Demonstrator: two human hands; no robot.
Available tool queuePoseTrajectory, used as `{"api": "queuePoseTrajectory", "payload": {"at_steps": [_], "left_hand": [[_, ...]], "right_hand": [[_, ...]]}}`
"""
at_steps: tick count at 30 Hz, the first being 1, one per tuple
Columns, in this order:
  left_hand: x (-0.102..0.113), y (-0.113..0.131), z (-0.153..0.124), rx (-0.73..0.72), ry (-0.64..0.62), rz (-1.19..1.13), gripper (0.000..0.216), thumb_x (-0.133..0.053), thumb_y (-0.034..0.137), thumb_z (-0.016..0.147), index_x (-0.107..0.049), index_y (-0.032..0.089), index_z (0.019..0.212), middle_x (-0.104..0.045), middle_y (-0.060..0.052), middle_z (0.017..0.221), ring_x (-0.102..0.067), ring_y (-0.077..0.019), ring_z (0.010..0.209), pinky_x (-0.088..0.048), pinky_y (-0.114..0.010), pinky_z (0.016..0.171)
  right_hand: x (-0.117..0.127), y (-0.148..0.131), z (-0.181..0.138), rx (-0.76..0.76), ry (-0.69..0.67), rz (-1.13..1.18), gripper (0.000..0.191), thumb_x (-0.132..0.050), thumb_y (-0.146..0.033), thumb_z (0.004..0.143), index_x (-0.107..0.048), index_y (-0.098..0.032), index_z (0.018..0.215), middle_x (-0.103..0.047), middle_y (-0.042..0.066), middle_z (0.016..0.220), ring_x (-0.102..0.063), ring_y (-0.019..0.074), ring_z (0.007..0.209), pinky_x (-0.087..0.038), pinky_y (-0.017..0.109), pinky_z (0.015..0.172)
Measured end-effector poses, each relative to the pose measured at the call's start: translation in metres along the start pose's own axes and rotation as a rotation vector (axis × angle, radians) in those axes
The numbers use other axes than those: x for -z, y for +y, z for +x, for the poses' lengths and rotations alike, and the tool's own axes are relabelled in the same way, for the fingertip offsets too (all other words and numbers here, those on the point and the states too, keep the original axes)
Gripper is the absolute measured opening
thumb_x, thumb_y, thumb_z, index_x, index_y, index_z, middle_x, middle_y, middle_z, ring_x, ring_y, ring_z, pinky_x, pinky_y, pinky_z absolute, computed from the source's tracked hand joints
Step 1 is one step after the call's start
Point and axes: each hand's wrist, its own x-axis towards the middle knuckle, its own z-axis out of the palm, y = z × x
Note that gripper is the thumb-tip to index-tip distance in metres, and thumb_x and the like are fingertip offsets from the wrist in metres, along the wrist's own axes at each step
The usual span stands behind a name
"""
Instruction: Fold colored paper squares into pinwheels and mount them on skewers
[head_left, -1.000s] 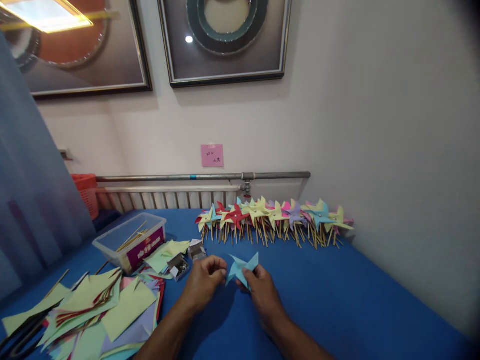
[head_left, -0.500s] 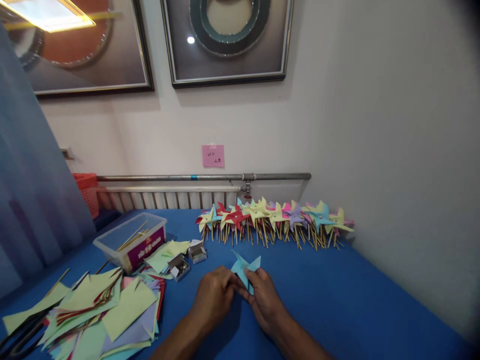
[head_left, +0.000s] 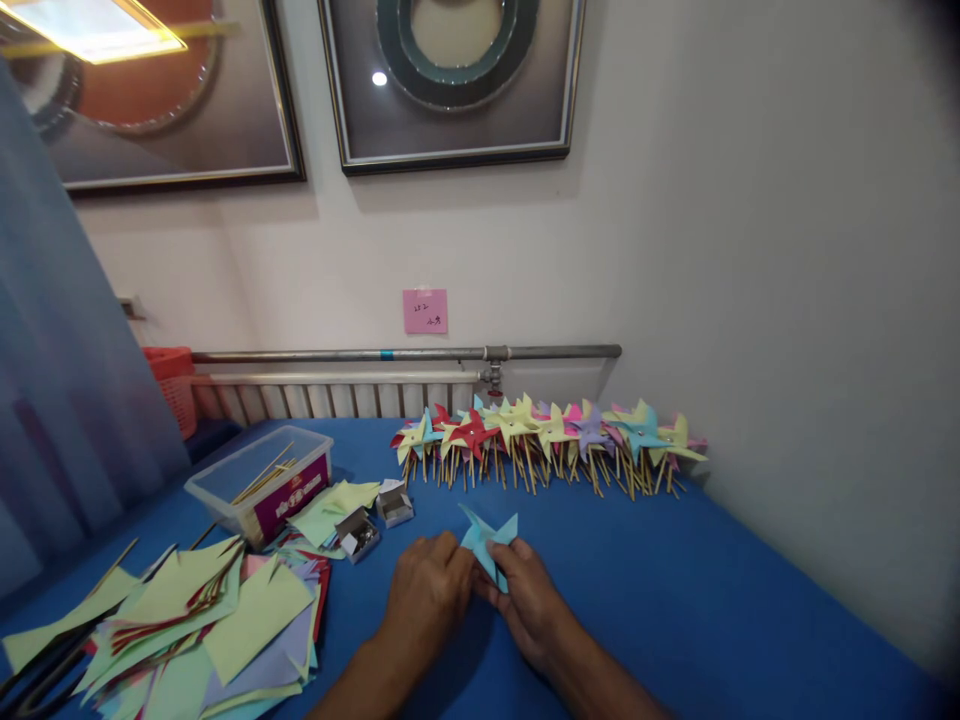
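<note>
A light blue paper pinwheel (head_left: 486,540) stands folded between my two hands just above the blue table (head_left: 675,600). My left hand (head_left: 429,592) is closed, its fingertips pinching the pinwheel's left side near the centre. My right hand (head_left: 529,596) is closed too, thumb and fingers pressed on the pinwheel's lower right. Whatever small part sits between my fingertips is hidden. Behind, a row of finished pinwheels on sticks (head_left: 547,440) leans against the wall.
A clear plastic tub with wooden sticks (head_left: 259,480) stands at the left. Two small open boxes (head_left: 373,520) lie beside it. A heap of cut coloured paper squares (head_left: 195,620) fills the near left. A radiator pipe (head_left: 405,353) runs along the wall, with an orange basket (head_left: 174,385) at far left.
My left hand has moved right and closed in on the pinwheel, joining my right hand. The pinwheel has dropped slightly and turned a little.
</note>
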Motion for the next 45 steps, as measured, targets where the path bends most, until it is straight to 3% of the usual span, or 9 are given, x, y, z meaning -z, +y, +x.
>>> {"api": "queuePoseTrajectory", "payload": {"at_steps": [7, 12, 16, 19, 23, 28, 32, 36, 45], "left_hand": [[-0.004, -0.003, 0.0, -0.18, 0.315, 0.155, 0.026, -0.06, 0.014, 0.094, -0.06, 0.022, 0.069, -0.059, -0.001, 0.066, -0.057, -0.0189, 0.059, -0.037, -0.034, 0.061], [-0.002, -0.003, 0.002, -0.226, 0.294, 0.146, 0.022, -0.058, 0.009, 0.092, -0.062, 0.022, 0.074, -0.059, -0.001, 0.068, -0.057, -0.0197, 0.061, -0.038, -0.034, 0.062], [0.003, 0.0, 0.001, -0.214, 0.281, 0.103, 0.021, -0.058, 0.011, 0.092, -0.064, 0.021, 0.074, -0.059, -0.003, 0.07, -0.057, -0.0201, 0.064, -0.038, -0.034, 0.063], [0.012, 0.004, 0.001, -0.122, 0.267, -0.083, 0.021, -0.056, 0.011, 0.091, -0.067, 0.02, 0.076, -0.061, -0.004, 0.075, -0.059, -0.0196, 0.07, -0.039, -0.034, 0.068], [0.021, 0.004, 0.006, 0.177, 0.229, -0.621, 0.017, -0.058, 0.013, 0.087, -0.071, 0.021, 0.079, -0.066, -0.005, 0.094, -0.065, -0.0199, 0.091, -0.047, -0.033, 0.082], [0.014, -0.002, 0.011, 0.423, 0.188, -0.979, 0.01, -0.065, 0.02, 0.078, -0.073, 0.02, 0.071, -0.065, -0.011, 0.123, -0.062, -0.0284, 0.12, -0.046, -0.043, 0.105], [0.008, 0.003, 0.01, 0.432, 0.134, -1.056, 0.009, -0.067, 0.02, 0.075, -0.075, 0.021, 0.071, -0.063, -0.01, 0.134, -0.059, -0.0299, 0.126, -0.042, -0.047, 0.112], [0.007, 0.007, 0.009, 0.475, 0.135, -1.038, 0.01, -0.065, 0.021, 0.076, -0.073, 0.021, 0.07, -0.059, -0.01, 0.142, -0.058, -0.0305, 0.127, -0.043, -0.048, 0.111], [0.004, 0.001, 0.01, 0.494, 0.146, -1.091, 0.013, -0.062, 0.024, 0.077, -0.066, 0.02, 0.066, -0.064, -0.013, 0.13, -0.055, -0.0314, 0.133, -0.047, -0.044, 0.106]], "right_hand": [[0.0, 0.001, -0.001, -0.012, -0.012, 0.008, 0.028, -0.081, -0.033, 0.067, -0.064, -0.019, 0.083, -0.073, 0.002, 0.075, -0.069, 0.0181, 0.068, -0.056, 0.03, 0.067], [0.002, -0.002, 0.0, -0.013, -0.003, 0.051, 0.028, -0.083, -0.031, 0.064, -0.062, -0.02, 0.079, -0.072, 0.001, 0.071, -0.072, 0.0222, 0.078, -0.059, 0.033, 0.072], [0.001, -0.003, -0.001, -0.014, -0.016, 0.052, 0.028, -0.083, -0.031, 0.065, -0.063, -0.02, 0.081, -0.075, 0.004, 0.082, -0.073, 0.0234, 0.084, -0.06, 0.034, 0.075], [0.001, -0.001, 0.0, 0.016, -0.003, 0.023, 0.029, -0.083, -0.032, 0.066, -0.065, -0.02, 0.085, -0.077, 0.005, 0.089, -0.073, 0.0244, 0.088, -0.06, 0.034, 0.076], [0.004, 0.003, 0.005, 0.081, 0.052, -0.064, 0.033, -0.083, -0.035, 0.067, -0.07, -0.02, 0.093, -0.078, 0.006, 0.091, -0.073, 0.0246, 0.085, -0.059, 0.034, 0.075], [0.004, 0.009, 0.007, 0.087, 0.068, -0.08, 0.033, -0.083, -0.04, 0.069, -0.072, -0.021, 0.095, -0.078, 0.008, 0.096, -0.074, 0.0256, 0.086, -0.06, 0.035, 0.075], [0.003, 0.015, 0.007, 0.132, 0.046, -0.103, 0.035, -0.081, -0.042, 0.071, -0.073, -0.021, 0.098, -0.078, 0.009, 0.101, -0.073, 0.027, 0.09, -0.059, 0.033, 0.071], [0.003, 0.021, 0.011, 0.19, 0.042, -0.172, 0.036, -0.08, -0.045, 0.071, -0.074, -0.021, 0.096, -0.077, 0.007, 0.092, -0.072, 0.0251, 0.083, -0.057, 0.031, 0.067], [0.001, 0.019, 0.008, 0.222, -0.002, -0.221, 0.033, -0.078, -0.042, 0.072, -0.075, -0.02, 0.096, -0.075, 0.004, 0.085, -0.066, 0.0207, 0.075, -0.052, 0.028, 0.065]]}}
